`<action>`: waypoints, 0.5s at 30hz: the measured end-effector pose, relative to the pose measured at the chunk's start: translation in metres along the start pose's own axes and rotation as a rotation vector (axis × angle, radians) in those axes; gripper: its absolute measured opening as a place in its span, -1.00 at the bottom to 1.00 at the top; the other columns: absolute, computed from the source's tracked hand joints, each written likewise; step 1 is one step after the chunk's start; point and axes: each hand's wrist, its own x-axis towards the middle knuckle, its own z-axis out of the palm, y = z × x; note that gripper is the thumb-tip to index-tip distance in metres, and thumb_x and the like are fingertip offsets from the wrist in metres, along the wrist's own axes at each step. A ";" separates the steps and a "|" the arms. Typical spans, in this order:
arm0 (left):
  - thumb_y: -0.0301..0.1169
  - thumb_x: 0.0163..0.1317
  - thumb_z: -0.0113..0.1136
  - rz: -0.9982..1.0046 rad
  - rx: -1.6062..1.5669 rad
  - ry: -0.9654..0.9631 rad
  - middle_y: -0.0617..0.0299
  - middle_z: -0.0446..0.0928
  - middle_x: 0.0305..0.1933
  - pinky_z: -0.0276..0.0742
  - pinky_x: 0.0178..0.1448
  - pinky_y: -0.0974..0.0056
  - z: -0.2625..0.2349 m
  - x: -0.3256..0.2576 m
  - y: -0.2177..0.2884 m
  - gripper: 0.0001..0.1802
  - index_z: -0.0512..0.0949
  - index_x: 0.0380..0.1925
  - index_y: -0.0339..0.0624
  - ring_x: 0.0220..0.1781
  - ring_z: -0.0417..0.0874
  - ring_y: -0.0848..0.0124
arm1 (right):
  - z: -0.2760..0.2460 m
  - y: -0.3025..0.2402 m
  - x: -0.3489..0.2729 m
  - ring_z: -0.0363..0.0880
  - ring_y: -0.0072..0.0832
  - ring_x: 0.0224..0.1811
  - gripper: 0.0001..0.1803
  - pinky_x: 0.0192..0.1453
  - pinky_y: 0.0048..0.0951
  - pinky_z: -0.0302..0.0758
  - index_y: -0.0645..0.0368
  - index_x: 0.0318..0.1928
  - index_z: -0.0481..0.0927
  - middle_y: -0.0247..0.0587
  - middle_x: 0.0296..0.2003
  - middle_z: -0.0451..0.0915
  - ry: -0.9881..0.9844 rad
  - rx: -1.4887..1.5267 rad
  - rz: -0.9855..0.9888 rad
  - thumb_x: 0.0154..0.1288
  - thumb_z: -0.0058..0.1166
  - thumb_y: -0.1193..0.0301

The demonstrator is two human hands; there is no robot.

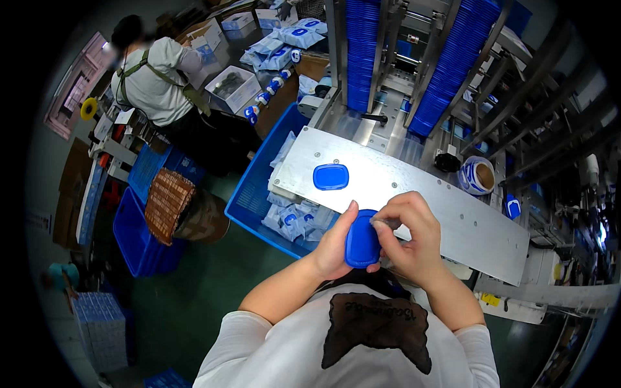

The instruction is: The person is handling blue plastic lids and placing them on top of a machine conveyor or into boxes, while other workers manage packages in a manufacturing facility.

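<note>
A blue oval plastic lid [362,240] is in my left hand [333,249], which grips it along its left side with the thumb at the upper edge. My right hand [412,240] is closed in a pinch at the lid's upper right edge; a small pale bit shows at the fingertips, too small to name. Just beyond my hands, a second blue lid [331,176] lies flat on the metal plate [453,220] of the machine. Tall stacks of blue lids [362,55] stand upright in the machine's metal guides.
Left of the plate, a blue crate [249,194] holds several wipe packs [291,220]. A label roll [477,174] sits at the plate's right. A co-worker [155,77] stands at the far left by a packing table with a white box [233,89]. Blue bins [139,239] are on the floor.
</note>
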 end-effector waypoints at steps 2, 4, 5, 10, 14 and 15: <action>0.13 0.41 -0.51 0.037 0.057 0.080 0.13 0.49 -0.06 0.55 -0.23 0.29 0.002 0.000 -0.002 -0.34 0.34 0.11 -0.16 -0.08 0.57 0.34 | 0.001 -0.002 0.003 0.45 -0.30 -0.34 -0.81 -0.36 -0.41 0.43 0.14 -0.37 0.58 -0.27 -0.35 0.49 -0.059 -0.132 -0.218 -0.09 0.23 0.55; 0.10 0.42 -0.53 0.049 0.157 0.319 0.12 0.49 -0.05 0.56 -0.21 0.27 0.014 0.003 -0.004 -0.35 0.34 0.11 -0.17 -0.05 0.57 0.33 | 0.007 -0.002 0.003 0.45 -0.27 -0.35 -0.79 -0.38 -0.42 0.43 0.14 -0.36 0.57 -0.26 -0.36 0.49 -0.074 -0.236 -0.377 -0.11 0.23 0.56; 0.10 0.41 -0.52 0.062 0.163 0.364 0.12 0.49 -0.06 0.55 -0.24 0.26 0.016 0.006 -0.007 -0.35 0.35 0.10 -0.18 -0.07 0.56 0.33 | 0.007 -0.002 0.002 0.46 -0.30 -0.34 -0.81 -0.35 -0.44 0.44 0.15 -0.36 0.56 -0.27 -0.35 0.50 -0.086 -0.288 -0.384 -0.08 0.22 0.55; 0.19 0.35 -0.46 -0.017 0.076 0.235 0.12 0.46 -0.14 0.41 -0.46 0.30 0.015 -0.003 -0.002 -0.28 0.39 -0.01 -0.24 -0.25 0.48 0.33 | -0.008 -0.010 0.003 0.47 -0.51 -0.31 -0.92 -0.24 -0.50 0.46 0.19 -0.39 0.52 -0.32 -0.35 0.49 -0.070 0.390 0.395 0.11 0.17 0.51; 0.23 0.33 -0.48 -0.014 0.056 0.167 0.13 0.46 -0.18 0.38 -0.51 0.34 0.011 -0.004 0.003 -0.24 0.40 -0.01 -0.25 -0.30 0.46 0.35 | -0.027 0.013 0.007 0.50 -0.56 -0.30 -0.94 -0.18 -0.51 0.51 0.30 -0.36 0.54 -0.29 -0.35 0.46 0.079 0.442 0.127 0.15 0.15 0.59; 0.23 0.33 -0.49 -0.020 0.065 0.158 0.13 0.47 -0.17 0.40 -0.51 0.33 0.011 -0.002 0.005 -0.24 0.39 0.00 -0.23 -0.27 0.47 0.35 | -0.023 -0.005 0.003 0.49 -0.55 -0.28 -0.92 -0.17 -0.47 0.50 0.30 -0.35 0.56 -0.27 -0.34 0.46 0.009 0.427 0.116 0.12 0.17 0.60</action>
